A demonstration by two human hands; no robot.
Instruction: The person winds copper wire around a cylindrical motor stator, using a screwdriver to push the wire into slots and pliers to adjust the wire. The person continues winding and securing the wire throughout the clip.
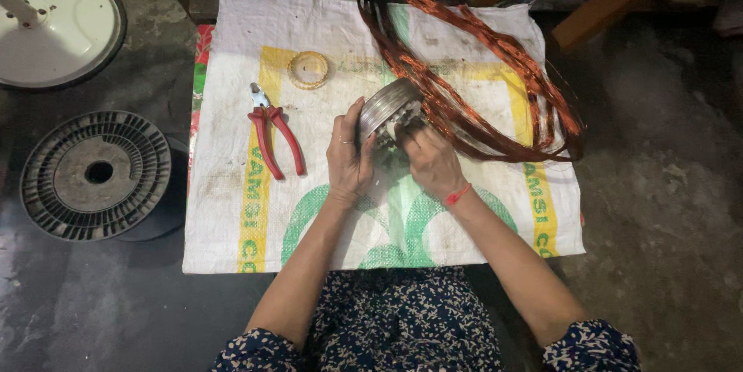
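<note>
Over the woven sack [464, 225], both hands grip a stator [388, 109].

Woven sack [232, 209]: off-white, with yellow bands and green curved shapes and lettering. Cloth edge under sack [203, 51]: red with green, floral. Pliers [272, 133]: red handles, bare grey metal head. Wire bundle [495, 62]: copper-orange, glossy, looped strands. Stator core [391, 109]: dull silver-grey, ribbed edge. Small ring [308, 70]: pale yellow. Spool [94, 174]: dark grey, radial ribs. Round base [58, 27]: cream-white. Right wrist thread [457, 195]: red. Sleeves [592, 345]: navy with small white floral print. Floor [665, 147]: mottled grey.
</note>
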